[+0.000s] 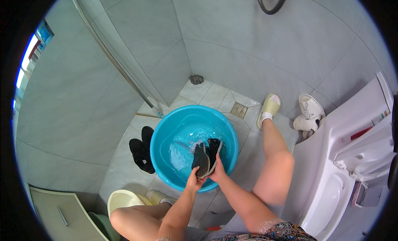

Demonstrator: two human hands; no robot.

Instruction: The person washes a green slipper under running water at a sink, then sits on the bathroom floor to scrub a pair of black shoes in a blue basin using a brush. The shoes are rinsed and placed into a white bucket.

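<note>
A pair of black shoes (201, 161) with pale sole edges is held over the near right part of a blue plastic basin (168, 178). My left hand (195, 180) grips the near end of the left shoe, thumb on its dark face. Around the right-hand shoe (214, 149) closes my right hand (218, 170), its fingers along the pale edge. Clear water (178, 157) in the basin ripples and splashes at the shoes' far ends. Whether those ends dip below the surface is hard to tell.
Another pair of black shoes (141, 152) lies on the tiles left of the basin. A floor drain (239, 109) is beyond it, right. A metal pole (115, 59) stands by the wall. A cream bucket (119, 199) is near my left knee; a white washing machine (323, 166) stands right.
</note>
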